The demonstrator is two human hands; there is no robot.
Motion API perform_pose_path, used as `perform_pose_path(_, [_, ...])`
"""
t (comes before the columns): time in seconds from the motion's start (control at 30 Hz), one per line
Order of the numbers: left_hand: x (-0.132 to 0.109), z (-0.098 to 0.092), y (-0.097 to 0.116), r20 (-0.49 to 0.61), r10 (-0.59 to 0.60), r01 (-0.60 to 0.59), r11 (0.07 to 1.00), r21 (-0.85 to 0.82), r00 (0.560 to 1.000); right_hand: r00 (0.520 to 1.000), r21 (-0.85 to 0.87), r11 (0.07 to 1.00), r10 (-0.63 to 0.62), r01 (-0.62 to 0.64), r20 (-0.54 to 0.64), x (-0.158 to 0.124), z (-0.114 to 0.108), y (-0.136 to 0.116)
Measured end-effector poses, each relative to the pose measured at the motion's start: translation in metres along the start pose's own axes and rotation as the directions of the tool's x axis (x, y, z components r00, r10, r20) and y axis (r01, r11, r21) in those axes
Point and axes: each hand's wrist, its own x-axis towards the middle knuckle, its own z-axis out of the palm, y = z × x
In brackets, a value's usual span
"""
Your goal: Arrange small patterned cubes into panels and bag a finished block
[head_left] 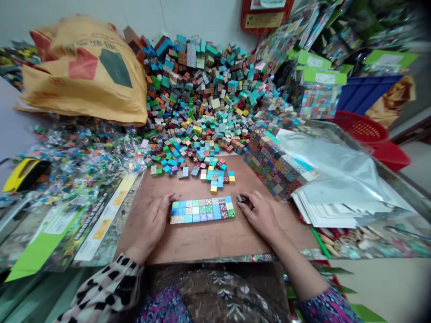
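Note:
A flat rectangle of small patterned cubes [202,210], three rows deep, lies on a brown board [208,240]. My left hand [152,223] rests flat on the board with its fingertips against the left end of the rectangle. My right hand [259,214] sits at the right end, its fingers curled over a dark patterned cube [241,198]. Loose cubes [202,170] are scattered just beyond the rectangle.
A big heap of coloured cubes [205,85] fills the back. An assembled cube block [274,167] stands right, beside clear plastic bags [336,179]. A yellow sack [84,67] lies back left, bagged cubes [77,152] left, red baskets [367,132] far right.

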Motion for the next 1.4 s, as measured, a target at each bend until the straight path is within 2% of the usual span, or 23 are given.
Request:
perform_pose_path(0.2, [0.002,0.001,-0.006,-0.002,-0.015,0.014,0.999,-0.046,1.0,0.998,-0.001,0.998,0.067,-0.067,0.016,0.006,0.0,0.001])
perform_pose_path(0.47, [0.004,0.006,-0.021,0.017,-0.016,0.018,0.992,-0.124,1.0,0.992,-0.009,0.995,0.097,-0.097,0.078,0.045,0.006,0.0])
perform_pose_path(0.63, [0.002,0.005,-0.022,0.038,0.012,-0.006,0.988,-0.154,0.999,0.99,-0.049,0.991,0.131,-0.128,0.056,0.056,0.007,-0.006])
perform_pose_path(0.77, [0.005,-0.004,-0.013,0.036,0.045,-0.039,0.986,-0.162,0.998,0.98,-0.058,0.995,0.09,-0.08,0.178,0.063,-0.003,-0.004])
perform_pose_path(0.83, [0.012,-0.01,-0.004,0.061,0.146,-0.141,0.987,-0.077,0.987,0.969,-0.037,0.998,0.053,-0.046,0.242,0.069,-0.006,0.001])
perform_pose_path(0.9, [0.024,-0.012,0.008,0.168,0.308,-0.32,0.946,0.049,0.937,0.954,-0.024,1.0,0.006,0.001,0.301,0.077,-0.008,0.007])
perform_pose_path(1.0, [0.049,-0.004,0.03,0.361,0.493,-0.574,0.802,0.163,0.792,0.931,0.005,0.998,-0.056,0.058,0.361,0.088,-0.006,0.013])
perform_pose_path(1.07, [0.066,0.011,0.046,0.48,0.529,-0.671,0.717,0.19,0.7,0.922,0.042,0.997,-0.072,0.061,0.381,0.093,-0.005,0.013])
perform_pose_path(1.13, [0.08,0.028,0.06,0.569,0.518,-0.724,0.654,0.218,0.639,0.921,0.068,0.997,-0.062,0.039,0.385,0.096,-0.004,0.012])
perform_pose_path(1.23, [0.093,0.053,0.076,0.662,0.46,-0.755,0.604,0.255,0.592,0.928,0.083,0.996,-0.058,0.029,0.368,0.095,-0.004,0.011])
perform_pose_path(1.33, [0.098,0.069,0.082,0.711,0.391,-0.75,0.594,0.29,0.585,0.937,0.086,0.995,-0.081,0.055,0.34,0.089,-0.007,0.011])
perform_pose_path(1.4, [0.098,0.074,0.082,0.71,0.396,-0.759,0.577,0.301,0.583,0.94,0.065,0.997,-0.069,0.05,0.334,0.084,-0.01,0.012])
